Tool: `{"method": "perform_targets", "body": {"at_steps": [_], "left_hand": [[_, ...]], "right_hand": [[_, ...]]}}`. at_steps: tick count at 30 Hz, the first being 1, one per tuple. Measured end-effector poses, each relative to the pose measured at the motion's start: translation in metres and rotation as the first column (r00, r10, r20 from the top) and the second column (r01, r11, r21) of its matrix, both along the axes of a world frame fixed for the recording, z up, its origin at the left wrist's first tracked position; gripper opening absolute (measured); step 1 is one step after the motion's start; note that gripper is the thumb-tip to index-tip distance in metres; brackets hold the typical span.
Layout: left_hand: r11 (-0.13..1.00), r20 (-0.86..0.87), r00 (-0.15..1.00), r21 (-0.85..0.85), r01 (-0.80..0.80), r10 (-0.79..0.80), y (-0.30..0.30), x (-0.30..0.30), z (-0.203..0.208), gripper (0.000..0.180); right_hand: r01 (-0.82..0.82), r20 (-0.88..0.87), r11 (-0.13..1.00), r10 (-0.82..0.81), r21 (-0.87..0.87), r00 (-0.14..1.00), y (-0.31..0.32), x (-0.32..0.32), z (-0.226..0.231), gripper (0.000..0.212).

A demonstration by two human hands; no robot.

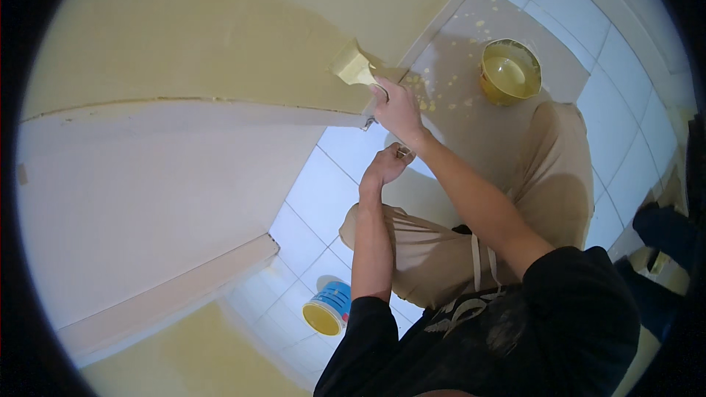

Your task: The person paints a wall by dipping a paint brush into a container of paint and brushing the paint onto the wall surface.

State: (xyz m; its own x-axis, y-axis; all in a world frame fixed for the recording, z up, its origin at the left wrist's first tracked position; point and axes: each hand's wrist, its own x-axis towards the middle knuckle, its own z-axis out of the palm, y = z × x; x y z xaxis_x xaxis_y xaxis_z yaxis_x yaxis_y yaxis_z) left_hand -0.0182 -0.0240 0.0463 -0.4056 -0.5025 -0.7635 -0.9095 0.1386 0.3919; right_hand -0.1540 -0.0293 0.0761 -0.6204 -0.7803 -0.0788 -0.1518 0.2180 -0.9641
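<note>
My right hand [397,106] is closed around the handle of the paintbrush [354,66], its yellow-loaded bristles pressed to the wall [184,37] just above the edge of the unpainted band. My left hand [384,167] is curled shut just below it; on what, I cannot tell. An overloaded brush could drip onto the floor tiles [323,191] or smear over that edge. The open paint bucket [510,71] beside my knee could tip.

soft, even indoor light falls on the yellow wall [184,22], brightest on the white floor tiles [323,191] below it (faint bluish glare there), while straight edges bow toward the black fisheye rim.
</note>
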Motion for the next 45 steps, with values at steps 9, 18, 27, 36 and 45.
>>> {"method": "perform_targets", "body": {"at_steps": [9, 18, 27, 36, 45], "left_hand": [[0.996, -0.014, 0.999, -0.079, 0.05, -0.051, -0.007, 0.007, -0.007, 0.065], [0.998, -0.036, 0.998, -0.046, 0.051, -0.053, -0.007, 0.01, -0.014, 0.062], [0.979, -0.257, 0.958, -0.184, 0.084, -0.13, 0.0, 0.015, -0.001, 0.061], [0.99, 0.02, 0.99, -0.033, 0.138, -0.137, -0.01, 0.008, -0.011, 0.056], [0.999, -0.04, 0.999, -0.037, 0.02, -0.021, -0.002, 0.002, 0.007, 0.044]], "right_hand": [[-0.055, -0.054, 0.951, 0.075, 0.304, 0.996, 0.023, -0.014, -0.057, 0.034], [-0.06, -0.156, 0.931, 0.124, 0.36, 0.98, -0.016, -0.008, -0.01, 0.025], [0.058, -0.148, 0.979, -0.088, -0.196, 0.985, 0.004, 0.0, 0.076, 0.023], [0.128, -0.059, 0.974, -0.141, -0.187, 0.988, -0.004, -0.001, 0.004, 0.029], [0.002, 0.012, 0.955, -0.006, 0.297, 1.0, -0.009, -0.014, -0.095, 0.027]]}}
